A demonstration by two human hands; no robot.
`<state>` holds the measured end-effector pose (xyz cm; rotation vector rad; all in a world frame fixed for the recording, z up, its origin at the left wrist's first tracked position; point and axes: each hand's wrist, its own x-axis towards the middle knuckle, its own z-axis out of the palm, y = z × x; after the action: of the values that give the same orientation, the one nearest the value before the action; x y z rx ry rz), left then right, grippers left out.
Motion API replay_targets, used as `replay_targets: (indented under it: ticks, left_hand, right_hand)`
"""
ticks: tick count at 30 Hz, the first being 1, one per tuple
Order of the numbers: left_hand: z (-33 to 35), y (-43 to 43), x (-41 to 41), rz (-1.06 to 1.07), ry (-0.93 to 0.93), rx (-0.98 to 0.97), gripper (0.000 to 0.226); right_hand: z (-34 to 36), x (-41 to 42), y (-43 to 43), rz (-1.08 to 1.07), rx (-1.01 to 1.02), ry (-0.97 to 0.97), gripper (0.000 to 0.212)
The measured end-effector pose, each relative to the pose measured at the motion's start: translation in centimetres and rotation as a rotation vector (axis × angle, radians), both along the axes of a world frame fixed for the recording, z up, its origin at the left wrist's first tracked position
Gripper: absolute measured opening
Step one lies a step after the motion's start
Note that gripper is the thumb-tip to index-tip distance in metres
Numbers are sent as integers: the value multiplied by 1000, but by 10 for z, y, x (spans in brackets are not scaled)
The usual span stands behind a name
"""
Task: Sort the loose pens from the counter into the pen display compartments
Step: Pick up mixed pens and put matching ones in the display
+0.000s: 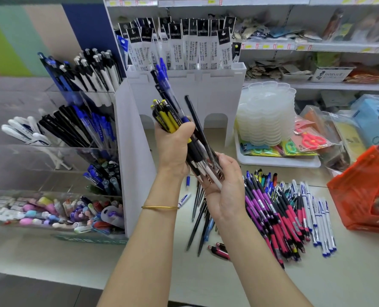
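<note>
My left hand [173,147] grips a mixed bundle of pens [173,111], yellow-black, blue and black ones, held upright above the counter. My right hand [225,185] cups the lower tips of that bundle from below, fingers curled round them. On the counter to the right lies a pile of loose pens [279,220], pink, purple, black and white-blue. A few dark pens [198,218] lie under my hands. The clear tiered pen display [77,120] stands at the left, its compartments holding black, blue and white pens.
A white cardboard stand [184,89] with packaged refills rises behind my hands. A tray [277,161] with stacked clear palettes and scissors sits at the right, an orange basket [361,196] beyond it. Erasers fill the display's lowest compartment [51,211]. Shelves run along the back.
</note>
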<state>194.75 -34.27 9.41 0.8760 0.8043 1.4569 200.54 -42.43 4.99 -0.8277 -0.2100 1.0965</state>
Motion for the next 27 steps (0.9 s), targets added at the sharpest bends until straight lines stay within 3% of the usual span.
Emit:
replay_targets:
  ticks: [7, 11, 17, 21, 27]
  left_hand:
    - [-3, 0, -14, -30, -199, -65, 21]
    - [-25, 5, -14, -15, -72, -154, 19]
    - [-46, -8, -16, -70, 19, -202, 25]
    - [-42, -14, -13, -81, 38, -178, 28]
    - [-42, -19, -11, -50, 136, -108, 26]
  right_hand:
    - [6, 1, 3, 27, -73, -118, 14]
    - [-21, 8, 9, 26, -247, -3, 21]
    - [-45, 11, -6, 140, -321, 123, 6]
    - [-42, 3, -10, 205, -314, 206, 24]
    - [-43, -13, -9, 134, -237, 307, 13]
